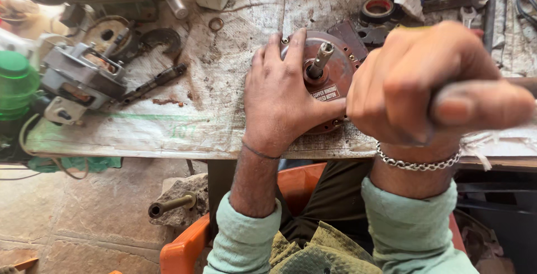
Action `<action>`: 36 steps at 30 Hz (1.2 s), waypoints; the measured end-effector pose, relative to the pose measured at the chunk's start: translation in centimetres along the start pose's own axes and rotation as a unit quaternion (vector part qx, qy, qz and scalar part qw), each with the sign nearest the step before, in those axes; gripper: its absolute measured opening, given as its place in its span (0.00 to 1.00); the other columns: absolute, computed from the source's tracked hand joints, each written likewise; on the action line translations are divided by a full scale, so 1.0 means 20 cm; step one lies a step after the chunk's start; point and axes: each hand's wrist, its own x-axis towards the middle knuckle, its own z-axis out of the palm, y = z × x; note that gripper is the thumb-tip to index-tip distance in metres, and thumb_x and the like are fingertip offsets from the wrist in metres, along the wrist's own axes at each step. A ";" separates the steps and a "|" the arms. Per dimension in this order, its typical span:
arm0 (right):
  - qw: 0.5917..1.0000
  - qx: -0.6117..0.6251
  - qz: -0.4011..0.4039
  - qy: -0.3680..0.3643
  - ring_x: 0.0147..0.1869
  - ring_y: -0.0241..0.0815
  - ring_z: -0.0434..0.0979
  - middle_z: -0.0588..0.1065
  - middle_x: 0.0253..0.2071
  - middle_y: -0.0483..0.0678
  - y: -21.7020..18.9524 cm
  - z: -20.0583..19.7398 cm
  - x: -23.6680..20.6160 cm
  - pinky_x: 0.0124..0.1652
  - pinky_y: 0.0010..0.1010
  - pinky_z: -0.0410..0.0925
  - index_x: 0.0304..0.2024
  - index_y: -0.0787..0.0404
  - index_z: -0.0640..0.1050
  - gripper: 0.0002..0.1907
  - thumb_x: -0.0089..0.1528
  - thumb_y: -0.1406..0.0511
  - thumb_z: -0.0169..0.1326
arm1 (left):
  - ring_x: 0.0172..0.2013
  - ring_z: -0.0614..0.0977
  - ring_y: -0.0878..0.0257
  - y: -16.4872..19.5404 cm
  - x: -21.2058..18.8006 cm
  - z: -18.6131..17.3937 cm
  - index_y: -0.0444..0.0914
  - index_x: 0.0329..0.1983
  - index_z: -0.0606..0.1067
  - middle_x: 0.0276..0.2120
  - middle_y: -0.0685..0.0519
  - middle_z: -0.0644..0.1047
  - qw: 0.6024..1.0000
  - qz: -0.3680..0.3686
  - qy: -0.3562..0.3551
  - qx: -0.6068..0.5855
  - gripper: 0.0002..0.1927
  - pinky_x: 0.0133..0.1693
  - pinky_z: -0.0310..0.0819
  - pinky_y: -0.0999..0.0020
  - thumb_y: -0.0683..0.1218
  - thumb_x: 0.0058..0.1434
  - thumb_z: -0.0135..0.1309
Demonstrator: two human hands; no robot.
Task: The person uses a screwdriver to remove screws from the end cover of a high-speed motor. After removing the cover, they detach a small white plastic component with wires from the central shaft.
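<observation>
One round brown motor (330,84) mid-frame on the cloth-covered worktop (224,106), left hand (279,103) flat on it, right hand (414,84) fisted around a blurred tool handle (526,84); stone floor (84,218) below.

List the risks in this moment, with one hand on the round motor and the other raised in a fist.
1. The left hand lies flat on the round motor, fingers beside its upright shaft; a blow from the raised right hand might hit them.
2. The motor sits near the bench edge and might slide off.
</observation>
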 end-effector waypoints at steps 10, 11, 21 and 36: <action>0.869 -0.293 -0.114 0.382 0.11 0.38 0.60 0.62 0.13 0.48 0.20 0.31 -0.01 0.14 0.35 0.57 0.16 0.64 0.64 0.26 0.67 0.59 0.49 | 0.61 0.69 0.32 -0.05 0.01 -0.01 0.35 0.65 0.67 0.61 0.29 0.68 1.000 -0.019 -0.024 0.007 0.64 0.58 0.66 0.39 0.74 0.29 0.73; 0.911 -0.260 -0.086 0.309 0.11 0.39 0.60 0.62 0.12 0.48 0.14 0.28 0.06 0.14 0.35 0.58 0.16 0.64 0.64 0.27 0.67 0.59 0.49 | 0.61 0.69 0.32 -0.05 0.01 -0.02 0.35 0.65 0.67 0.61 0.29 0.68 1.000 -0.017 -0.023 0.005 0.64 0.58 0.66 0.39 0.74 0.29 0.72; 0.867 -0.331 -0.135 0.349 0.14 0.39 0.56 0.60 0.19 0.53 0.17 0.26 0.11 0.17 0.32 0.53 0.28 0.67 0.61 0.25 0.73 0.56 0.45 | 0.61 0.70 0.33 -0.04 0.00 0.01 0.34 0.66 0.66 0.61 0.29 0.68 0.999 -0.033 -0.007 0.003 0.65 0.57 0.67 0.39 0.76 0.31 0.71; 0.971 -0.088 0.054 0.217 0.11 0.34 0.46 0.55 0.07 0.46 -0.05 0.03 -0.07 0.14 0.30 0.49 0.19 0.57 0.61 0.23 0.67 0.55 0.38 | 0.62 0.68 0.31 -0.03 -0.07 -0.03 0.30 0.66 0.66 0.61 0.25 0.67 0.999 -0.026 0.032 0.008 0.69 0.59 0.64 0.36 0.80 0.30 0.69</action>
